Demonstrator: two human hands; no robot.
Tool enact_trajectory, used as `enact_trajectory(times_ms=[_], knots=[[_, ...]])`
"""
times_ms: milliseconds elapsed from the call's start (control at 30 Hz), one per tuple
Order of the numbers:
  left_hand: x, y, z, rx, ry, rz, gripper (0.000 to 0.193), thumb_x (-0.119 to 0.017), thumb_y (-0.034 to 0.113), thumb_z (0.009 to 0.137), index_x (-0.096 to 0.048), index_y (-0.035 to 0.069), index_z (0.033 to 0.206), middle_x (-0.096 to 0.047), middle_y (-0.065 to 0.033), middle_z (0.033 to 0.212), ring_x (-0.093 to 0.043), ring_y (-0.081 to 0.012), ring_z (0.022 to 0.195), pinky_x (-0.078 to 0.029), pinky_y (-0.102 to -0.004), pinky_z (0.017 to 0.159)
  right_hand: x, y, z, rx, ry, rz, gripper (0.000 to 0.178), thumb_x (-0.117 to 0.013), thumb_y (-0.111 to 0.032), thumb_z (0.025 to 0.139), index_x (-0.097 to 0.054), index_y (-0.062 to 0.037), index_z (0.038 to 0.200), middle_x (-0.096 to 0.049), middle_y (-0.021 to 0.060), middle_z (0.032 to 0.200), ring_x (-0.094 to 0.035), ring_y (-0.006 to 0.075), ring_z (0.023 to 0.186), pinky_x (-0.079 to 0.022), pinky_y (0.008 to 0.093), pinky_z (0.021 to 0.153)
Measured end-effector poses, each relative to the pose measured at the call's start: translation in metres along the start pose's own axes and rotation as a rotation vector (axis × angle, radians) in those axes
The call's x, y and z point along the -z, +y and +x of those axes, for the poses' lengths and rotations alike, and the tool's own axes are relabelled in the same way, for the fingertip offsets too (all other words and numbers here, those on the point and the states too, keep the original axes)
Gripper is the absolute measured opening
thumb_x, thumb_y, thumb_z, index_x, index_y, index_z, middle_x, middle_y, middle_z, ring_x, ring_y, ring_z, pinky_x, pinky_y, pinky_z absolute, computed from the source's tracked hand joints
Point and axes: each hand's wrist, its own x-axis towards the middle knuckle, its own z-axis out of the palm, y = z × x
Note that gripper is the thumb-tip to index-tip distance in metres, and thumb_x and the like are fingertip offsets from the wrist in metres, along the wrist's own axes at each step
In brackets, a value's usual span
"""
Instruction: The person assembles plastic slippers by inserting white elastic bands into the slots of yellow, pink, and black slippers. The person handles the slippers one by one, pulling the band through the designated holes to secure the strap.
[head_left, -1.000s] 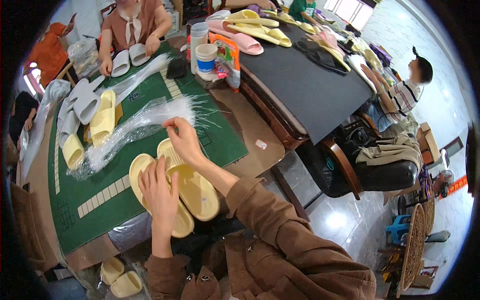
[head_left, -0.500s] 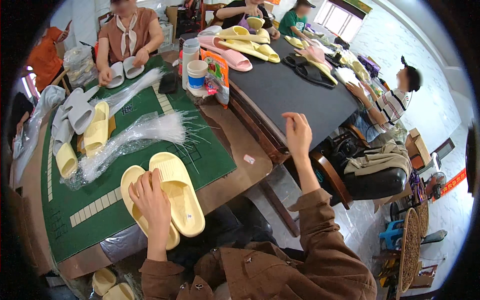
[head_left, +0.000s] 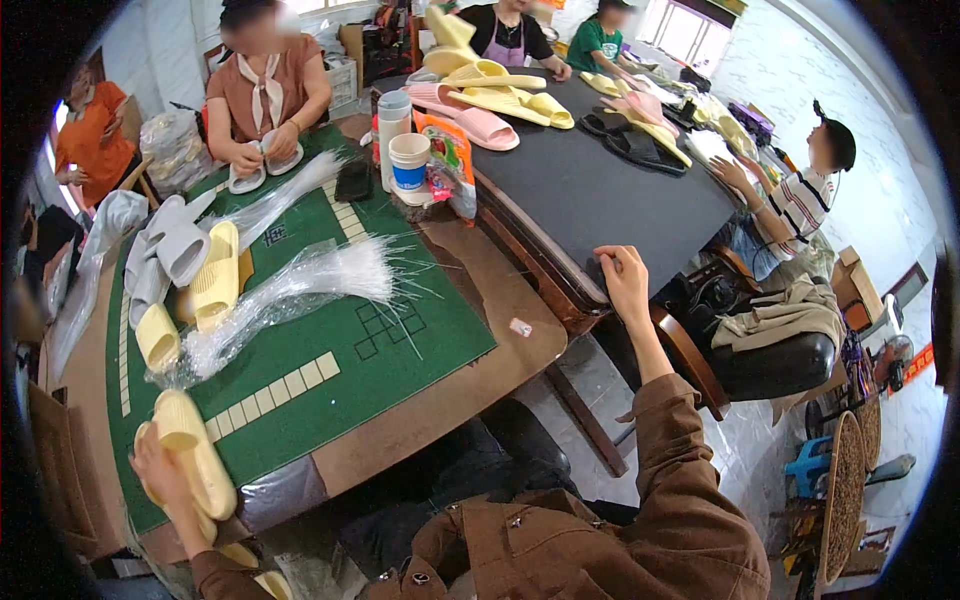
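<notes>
My left hand [head_left: 165, 472] is closed on a pair of pale yellow slide slippers [head_left: 196, 455] at the near left edge of the green mat [head_left: 385, 375]. Its fingers wrap over the outer slipper, which they largely cover. My right hand [head_left: 624, 278] is held up by the corner of the dark table, its fingers curled in a pinch. Anything between those fingertips is too small to make out. A plastic-wrapped bundle of thin clear strips [head_left: 300, 295] lies across the mat, with loose ends fanning right. Behind it rest more yellow slippers [head_left: 215, 285] and grey slippers [head_left: 180, 245].
A paper cup [head_left: 409, 165], an orange packet [head_left: 448, 160] and a black phone [head_left: 354, 180] stand or lie at the mat's far edge. Yellow and pink slippers [head_left: 478, 125] cover part of the dark table [head_left: 600, 185]. Across from me, a person [head_left: 268, 110] handles grey slippers.
My left hand has carried the yellow pair leftward, from the mat's front middle to its near left edge. My right hand has shifted slightly right and lower in the picture, its fingers more curled.
</notes>
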Motion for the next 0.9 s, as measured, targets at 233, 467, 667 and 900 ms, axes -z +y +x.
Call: enact_trajectory(times_ms=[233,467,667,900], knots=[[-0.038,-0.172,0.007,0.266,0.125,0.089,0.055,-0.058,0.015,0.087,-0.044,0.017,0.140,-0.046,-0.0090,0.141,-0.038,-0.0282,0.135,-0.024,-0.0566,0.110,0.004,0.002,0.007,-0.018,-0.085,0.096,0.014,-0.060,-0.011,0.090,-0.071,-0.0042,0.096,-0.062,0.0093,0.088,-0.054,0.0182,0.069,-0.044,0.0307,0.064],[0.000,-0.100,0.014,0.311,0.277,0.083,0.051,-0.055,0.012,0.088,-0.046,0.013,0.138,-0.042,-0.0125,0.144,-0.034,-0.0314,0.137,-0.021,-0.0530,0.113,0.020,0.037,0.037,-0.247,-0.177,0.136,0.020,-0.058,-0.017,0.091,-0.072,-0.0048,0.097,-0.069,0.0108,0.089,-0.064,0.0168,0.082,-0.048,0.0298,0.073],[0.042,0.088,0.009,-0.061,0.188,-0.446,0.047,-0.052,0.010,0.089,-0.048,0.010,0.136,-0.039,-0.0154,0.147,-0.030,-0.0342,0.140,-0.018,-0.0499,0.115,0.020,0.115,0.107,-0.365,-0.019,-0.094,0.022,-0.059,-0.023,0.087,-0.073,-0.0097,0.098,-0.071,0.0124,0.093,-0.068,0.0238,0.091,-0.051,0.0347,0.080],[0.114,0.362,-0.003,-0.515,-0.351,-0.881,0.047,-0.054,-0.003,0.080,-0.054,0.005,0.126,-0.034,-0.0205,0.148,-0.023,-0.0431,0.141,-0.017,-0.0515,0.115,0.019,0.233,0.198,-0.417,0.084,-0.207,0.031,-0.059,-0.032,0.086,-0.070,-0.0130,0.107,-0.069,0.0115,0.104,-0.065,0.0280,0.100,-0.049,0.0375,0.088]])
